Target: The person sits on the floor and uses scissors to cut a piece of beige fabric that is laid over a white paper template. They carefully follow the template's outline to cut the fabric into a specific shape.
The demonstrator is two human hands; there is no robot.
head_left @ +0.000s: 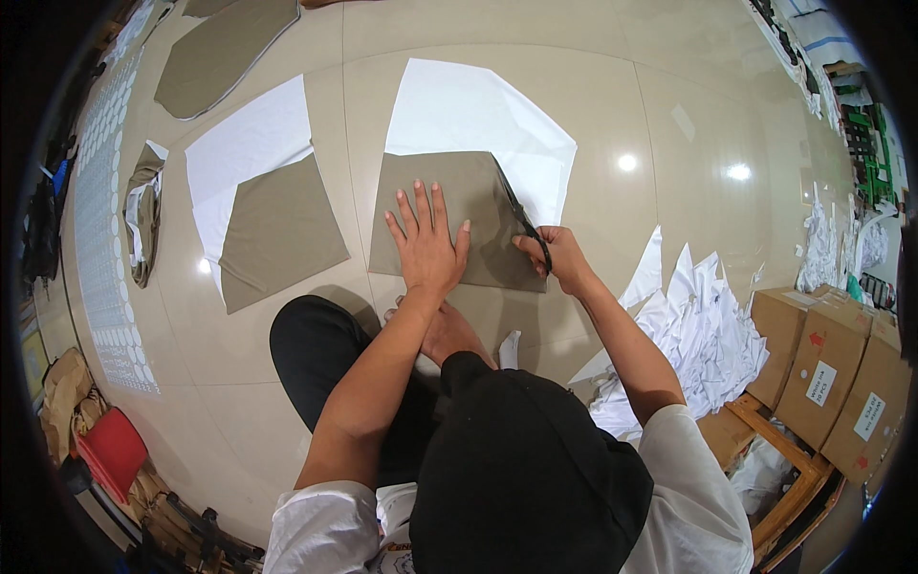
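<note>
While the left hand (pixel 426 247) lies flat, fingers spread, on an olive cloth (pixel 449 206), the right hand (pixel 557 256) grips black scissors (pixel 521 218) whose blades run along the cloth's right edge. That cloth lies on white fabric (pixel 478 110) spread over the tiled floor (pixel 669 163) in front of the person's knees. Left of it lie a second olive piece (pixel 279 230) on white, and farther off another (pixel 222 48). White scraps (pixel 693 335) pile up at right, beside cardboard boxes (pixel 827 368).
</note>
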